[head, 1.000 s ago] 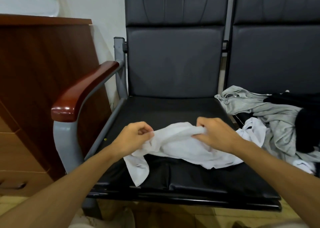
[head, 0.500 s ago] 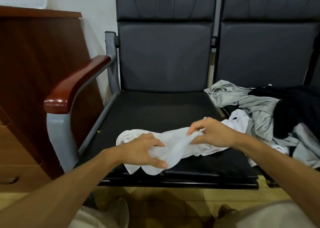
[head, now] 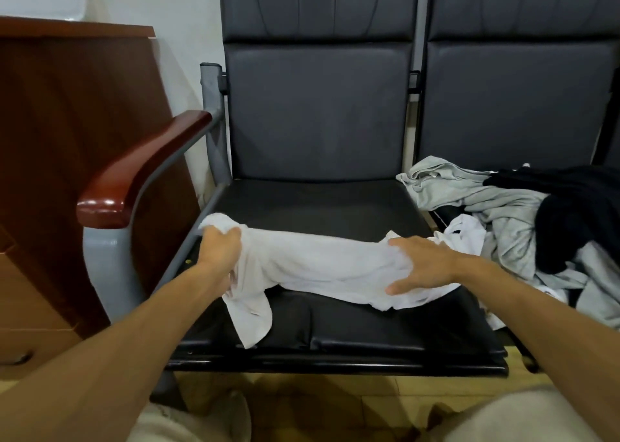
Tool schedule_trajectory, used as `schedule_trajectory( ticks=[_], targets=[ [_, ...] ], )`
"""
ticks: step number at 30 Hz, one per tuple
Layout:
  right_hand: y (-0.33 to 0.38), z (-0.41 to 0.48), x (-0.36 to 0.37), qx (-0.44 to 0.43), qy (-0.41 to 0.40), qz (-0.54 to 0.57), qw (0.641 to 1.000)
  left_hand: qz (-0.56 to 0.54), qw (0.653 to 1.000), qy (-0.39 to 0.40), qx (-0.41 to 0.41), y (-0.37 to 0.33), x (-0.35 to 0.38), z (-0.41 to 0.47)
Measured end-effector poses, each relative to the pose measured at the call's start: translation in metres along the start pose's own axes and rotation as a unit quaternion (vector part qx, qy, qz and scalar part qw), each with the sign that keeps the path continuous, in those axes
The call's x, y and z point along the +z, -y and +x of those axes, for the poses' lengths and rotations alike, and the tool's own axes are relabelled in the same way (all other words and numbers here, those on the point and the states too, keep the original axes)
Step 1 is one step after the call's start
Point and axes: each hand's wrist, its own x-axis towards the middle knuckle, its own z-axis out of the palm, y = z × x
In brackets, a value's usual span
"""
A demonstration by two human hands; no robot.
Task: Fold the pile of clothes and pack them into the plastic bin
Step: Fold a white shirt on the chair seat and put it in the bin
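A white garment (head: 318, 267) lies stretched left to right across the black chair seat (head: 335, 203), one end hanging toward the front edge. My left hand (head: 219, 252) grips its left end near the armrest side. My right hand (head: 422, 263) holds its right end, fingers spread and curled over the bunched cloth. The pile of clothes (head: 523, 217), grey, black and white, lies on the neighbouring seat to the right. No plastic bin is in view.
A chair armrest with a red-brown wooden top (head: 134, 173) stands at the left of the seat. A wooden cabinet (head: 67, 139) is further left. Chair backs (head: 318, 106) rise behind. Tiled floor (head: 318, 408) and my knees are below.
My hands have moved apart, the left toward the armrest and the right toward the pile. The bunched white garment is now pulled out long across the seat.
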Motion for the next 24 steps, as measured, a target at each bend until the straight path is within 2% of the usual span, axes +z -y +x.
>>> schedule_trajectory(
  ticks=[2, 5, 6, 7, 8, 9, 11, 13, 15, 16, 18, 19, 22, 24],
  targets=[
    [-0.004, 0.000, 0.001, 0.026, 0.015, -0.040, 0.999, 0.064, 0.998, -0.002, -0.002, 0.003, 0.001, 0.004],
    [-0.005, 0.001, 0.002, 0.017, -0.017, -0.116, 0.993, 0.210, 0.976, 0.002, 0.060, 0.005, 0.005, -0.002],
    [-0.004, 0.001, 0.003, 0.009, -0.035, -0.147, 0.989, 0.298, 0.947, -0.015, 0.123, 0.005, 0.005, -0.008],
    [0.000, 0.002, 0.003, 0.006, -0.043, -0.174, 0.984, 0.383, 0.899, -0.036, 0.207, 0.006, 0.006, -0.013],
    [0.003, 0.003, 0.004, 0.006, -0.044, -0.183, 0.982, 0.440, 0.849, -0.042, 0.290, 0.005, 0.009, -0.019],
    [0.007, 0.003, 0.003, 0.012, -0.031, -0.168, 0.985, 0.460, 0.817, -0.020, 0.348, 0.004, 0.013, -0.023],
    [0.014, 0.003, 0.002, 0.011, 0.004, -0.103, 0.995, 0.437, 0.810, 0.099, 0.378, 0.001, 0.021, -0.034],
    [0.022, -0.003, 0.000, 0.004, 0.048, -0.002, 0.999, 0.391, 0.803, 0.262, 0.364, 0.002, 0.030, -0.047],
    [0.034, -0.012, -0.001, 0.001, 0.084, 0.167, 0.982, 0.390, 0.770, 0.389, 0.323, 0.004, 0.040, -0.064],
    [0.041, -0.018, -0.003, 0.001, 0.086, 0.250, 0.964, 0.403, 0.757, 0.425, 0.290, 0.008, 0.044, -0.068],
    [0.051, -0.027, -0.009, 0.006, 0.069, 0.338, 0.938, 0.422, 0.749, 0.462, 0.221, 0.011, 0.046, -0.068],
    [0.053, -0.030, -0.010, 0.008, 0.055, 0.338, 0.939, 0.428, 0.746, 0.466, 0.208, 0.014, 0.045, -0.066],
    [0.053, -0.038, -0.011, 0.014, 0.038, 0.299, 0.953, 0.439, 0.736, 0.426, 0.288, 0.025, 0.042, -0.055],
    [0.051, -0.040, -0.009, 0.020, 0.065, 0.322, 0.944, 0.396, 0.761, 0.392, 0.332, 0.034, 0.043, -0.052]
  ],
)
